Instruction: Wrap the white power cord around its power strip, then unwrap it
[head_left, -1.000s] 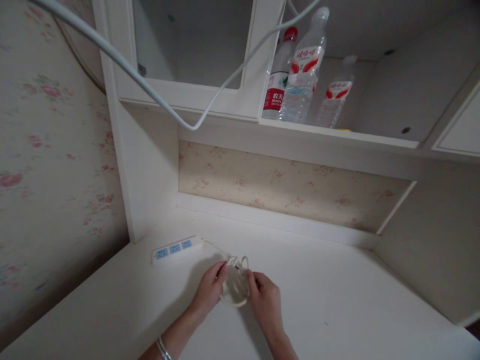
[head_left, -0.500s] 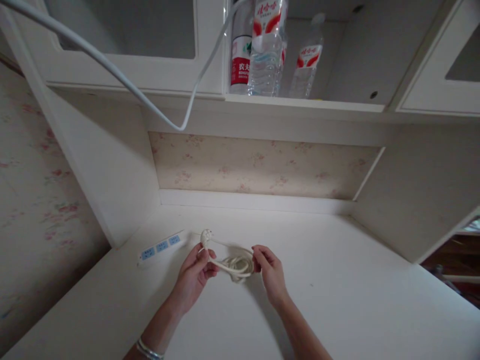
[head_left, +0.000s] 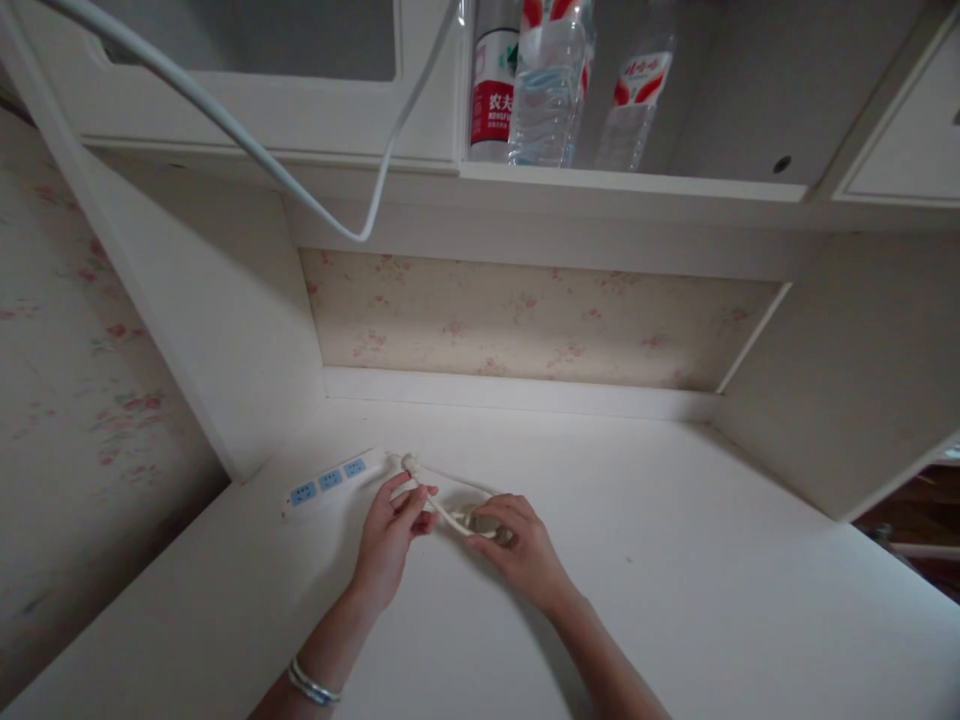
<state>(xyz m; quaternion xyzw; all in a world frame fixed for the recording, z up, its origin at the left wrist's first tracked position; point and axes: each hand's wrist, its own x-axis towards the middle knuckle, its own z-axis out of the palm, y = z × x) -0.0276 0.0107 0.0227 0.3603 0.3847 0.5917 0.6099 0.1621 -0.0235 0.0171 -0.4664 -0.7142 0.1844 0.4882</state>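
Note:
My left hand (head_left: 391,535) pinches the white power cord (head_left: 447,516) just below its plug (head_left: 409,463), which sticks up past the fingertips. To the right, my right hand (head_left: 517,545) is closed around the coiled part of the same cord, with thumb below and fingers over it, so much of the coil is hidden. The cord runs behind to a white power strip (head_left: 330,484) with blue socket panels, lying on the white desktop (head_left: 630,630) left of my left hand.
A thick white cable (head_left: 247,140) hangs in a bend at upper left, in front of the cabinet. Water bottles (head_left: 546,100) stand on the open shelf (head_left: 637,185) above. White side panels (head_left: 202,300) bound the desk left and right.
My right hand has moved left and closed over the coil, covering more of it. The plug has turned in my left hand. The view has tilted slightly down.

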